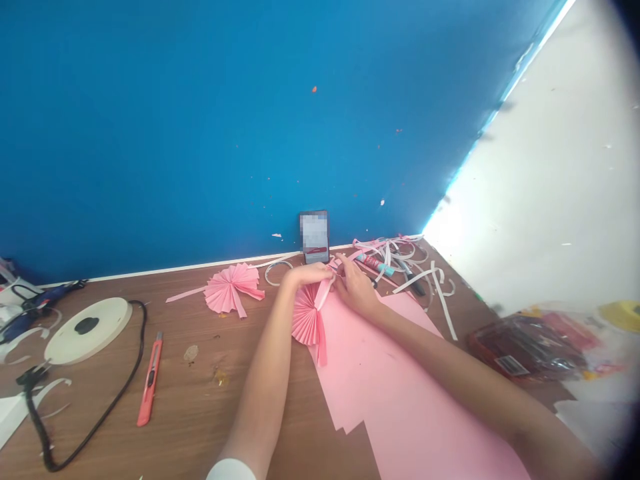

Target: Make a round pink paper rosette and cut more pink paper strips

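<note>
A pink pleated paper fan [306, 321] hangs under my left hand [314, 273], with pink paper strips [323, 343] trailing from its middle. My left hand is closed at the fan's upper end. Close beside it, my right hand [357, 287] pinches at a light pink strip [325, 293] where the fingertips of both hands meet. The exact grip there is small and partly hidden by the fingers. Beneath my right forearm lie overlapping pink paper sheets [400, 387]. Left of the hands, a second pink pleated fan [233, 290] with strip tails rests on the wooden table.
A phone [315, 237] leans upright against the blue wall. Tangled paper strips [400, 253] and a glue tube [377, 264] lie at the back right. A red cutter knife [150, 380], a white disc [89, 330] and a black cable [127, 380] occupy the left. Plastic packets [530, 347] sit right.
</note>
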Demonstrator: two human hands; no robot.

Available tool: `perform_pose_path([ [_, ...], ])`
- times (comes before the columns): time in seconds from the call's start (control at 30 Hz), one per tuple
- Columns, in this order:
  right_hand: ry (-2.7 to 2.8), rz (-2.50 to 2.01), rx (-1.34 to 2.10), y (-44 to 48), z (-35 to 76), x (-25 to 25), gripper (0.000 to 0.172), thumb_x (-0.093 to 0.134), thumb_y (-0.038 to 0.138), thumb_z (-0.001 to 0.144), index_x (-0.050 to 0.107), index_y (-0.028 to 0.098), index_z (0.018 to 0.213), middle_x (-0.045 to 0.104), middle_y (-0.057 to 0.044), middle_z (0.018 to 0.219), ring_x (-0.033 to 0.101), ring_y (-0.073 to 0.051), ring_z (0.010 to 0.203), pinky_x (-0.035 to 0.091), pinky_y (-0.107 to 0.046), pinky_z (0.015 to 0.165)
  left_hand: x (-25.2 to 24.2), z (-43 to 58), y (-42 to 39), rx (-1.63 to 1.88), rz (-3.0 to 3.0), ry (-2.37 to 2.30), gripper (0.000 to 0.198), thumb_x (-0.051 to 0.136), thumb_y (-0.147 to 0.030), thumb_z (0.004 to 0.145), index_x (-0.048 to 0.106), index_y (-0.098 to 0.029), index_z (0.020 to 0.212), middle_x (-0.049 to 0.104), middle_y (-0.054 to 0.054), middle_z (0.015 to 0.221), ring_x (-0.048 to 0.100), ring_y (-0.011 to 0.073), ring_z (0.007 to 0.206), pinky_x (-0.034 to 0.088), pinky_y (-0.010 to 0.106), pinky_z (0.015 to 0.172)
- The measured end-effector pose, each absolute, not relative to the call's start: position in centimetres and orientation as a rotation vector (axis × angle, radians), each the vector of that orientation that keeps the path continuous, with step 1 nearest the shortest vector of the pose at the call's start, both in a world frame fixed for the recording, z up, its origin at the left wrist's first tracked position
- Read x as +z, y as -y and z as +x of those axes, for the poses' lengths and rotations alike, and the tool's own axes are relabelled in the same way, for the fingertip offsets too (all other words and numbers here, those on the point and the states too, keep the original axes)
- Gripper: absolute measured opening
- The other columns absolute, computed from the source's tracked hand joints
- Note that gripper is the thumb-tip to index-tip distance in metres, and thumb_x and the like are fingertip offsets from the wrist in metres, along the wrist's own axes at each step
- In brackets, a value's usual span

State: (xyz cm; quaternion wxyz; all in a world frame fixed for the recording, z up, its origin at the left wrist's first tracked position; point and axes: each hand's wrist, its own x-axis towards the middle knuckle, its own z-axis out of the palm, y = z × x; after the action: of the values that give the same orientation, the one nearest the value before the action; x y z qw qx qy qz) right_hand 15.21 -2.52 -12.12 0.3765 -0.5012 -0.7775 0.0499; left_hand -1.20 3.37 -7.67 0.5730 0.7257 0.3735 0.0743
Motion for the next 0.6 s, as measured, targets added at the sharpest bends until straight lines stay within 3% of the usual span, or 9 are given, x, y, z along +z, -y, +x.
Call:
perform_pose_path([
  [0.6, 2.024, -1.295, 0.072, 2.39, 15.34, -12.58, 0.054, 0.039, 0.016, 0.087, 0.028, 0.016, 0.141, 0.065, -0.009, 0.1, 0.06, -0.024, 0.091, 0.047, -0.033, 0.072, -7.5, -1.29, -3.55, 0.137, 1.749, -0.861, 0.025, 0.044, -0.026, 0.073, 0.064, -0.012, 0.078, 0.068, 0.005, 0.081, 0.061, 0.0157, 0.079, 0.045, 0.026, 0.084],
])
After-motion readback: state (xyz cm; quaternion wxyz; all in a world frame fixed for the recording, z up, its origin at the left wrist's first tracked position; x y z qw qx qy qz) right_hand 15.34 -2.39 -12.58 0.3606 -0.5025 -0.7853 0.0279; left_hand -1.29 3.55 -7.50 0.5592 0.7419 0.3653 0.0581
